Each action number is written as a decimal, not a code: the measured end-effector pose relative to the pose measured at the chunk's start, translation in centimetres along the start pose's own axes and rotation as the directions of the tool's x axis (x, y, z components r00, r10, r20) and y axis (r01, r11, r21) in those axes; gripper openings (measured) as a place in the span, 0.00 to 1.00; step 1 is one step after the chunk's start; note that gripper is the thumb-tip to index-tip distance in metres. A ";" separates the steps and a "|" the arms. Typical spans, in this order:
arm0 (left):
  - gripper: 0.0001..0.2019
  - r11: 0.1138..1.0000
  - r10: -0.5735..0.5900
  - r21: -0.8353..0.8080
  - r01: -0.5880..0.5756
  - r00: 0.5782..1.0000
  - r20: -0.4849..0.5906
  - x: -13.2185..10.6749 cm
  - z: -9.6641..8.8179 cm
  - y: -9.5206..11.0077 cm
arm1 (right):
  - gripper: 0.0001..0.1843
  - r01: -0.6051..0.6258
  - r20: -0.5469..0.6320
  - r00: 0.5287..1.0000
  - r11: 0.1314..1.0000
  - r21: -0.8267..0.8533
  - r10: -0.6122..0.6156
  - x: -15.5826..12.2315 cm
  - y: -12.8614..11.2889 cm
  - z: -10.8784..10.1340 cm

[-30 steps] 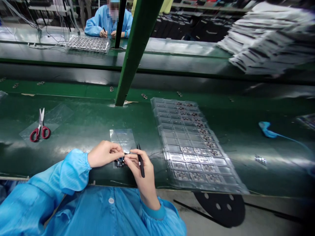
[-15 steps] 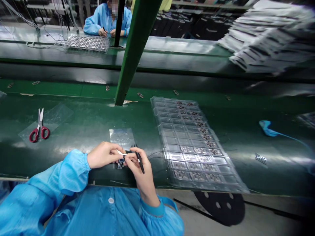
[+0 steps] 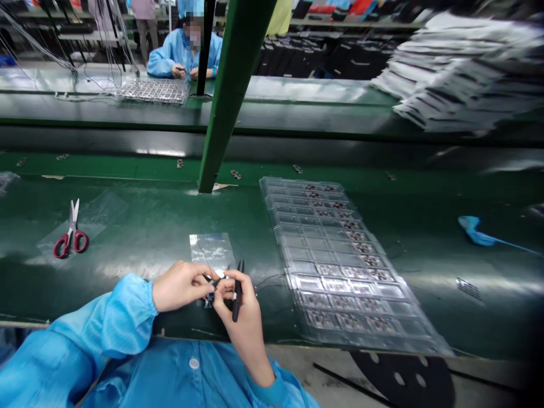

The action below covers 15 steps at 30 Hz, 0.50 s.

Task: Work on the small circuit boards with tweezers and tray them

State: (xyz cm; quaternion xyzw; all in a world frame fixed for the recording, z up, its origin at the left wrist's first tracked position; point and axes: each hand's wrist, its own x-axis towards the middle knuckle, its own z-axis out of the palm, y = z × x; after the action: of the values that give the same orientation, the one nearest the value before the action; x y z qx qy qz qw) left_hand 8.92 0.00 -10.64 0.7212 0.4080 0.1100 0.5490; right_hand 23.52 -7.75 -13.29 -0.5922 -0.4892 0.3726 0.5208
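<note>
My left hand (image 3: 179, 286) has its thumb and fingers pinched at the upper edge of a small circuit board (image 3: 208, 301) with dark and blue parts. Black tweezers (image 3: 237, 300) lie in my right hand (image 3: 245, 311), tips pointing up and away from the board. The thumb and forefinger of that same hand meet at the board's right side, close to a small white piece (image 3: 220, 273). Fingers cover much of the board. Just beyond them a clear plastic bag (image 3: 212, 247) lies flat on the green bench (image 3: 161, 218).
A clear compartment tray (image 3: 304, 243) with several small boards lies to the right. Red-handled scissors (image 3: 71, 237) rest on clear film at left. A green post (image 3: 229, 96) rises ahead. A blue strap (image 3: 476, 231) lies far right. A co-worker (image 3: 185, 54) sits across.
The view has tilted slightly upward, so everything sits lower. The tweezers have swung more upright in my right hand. The white piece between my fingers now shows less.
</note>
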 end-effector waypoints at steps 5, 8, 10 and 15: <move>0.10 0.998 -0.039 -0.053 0.040 0.999 0.018 -0.5 0.5 0.1 | 0.14 0.029 0.021 0.999 0.999 -0.014 -0.028 0.0 0.4 -0.3; 0.08 0.981 -0.073 -0.178 0.074 0.997 0.015 0.2 -1.2 -0.3 | 0.16 -0.062 0.031 0.998 0.996 0.063 0.061 0.1 1.1 -1.1; 0.09 0.968 -0.095 -0.238 0.076 0.993 -0.071 1.8 -4.3 -0.7 | 0.19 -0.131 -0.025 0.991 0.985 0.109 0.135 0.2 1.8 -1.8; 0.05 0.991 -0.130 -0.091 0.094 0.698 -0.704 7.9 -16.4 -1.3 | 0.26 -0.128 -0.132 0.980 0.981 0.147 0.148 0.2 3.1 -2.2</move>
State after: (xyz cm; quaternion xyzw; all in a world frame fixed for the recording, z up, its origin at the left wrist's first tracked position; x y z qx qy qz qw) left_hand 3.49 17.19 -7.97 0.5843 0.6276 0.3544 0.3730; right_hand 26.25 -8.09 -15.90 -0.6124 -0.3817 0.3976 0.5668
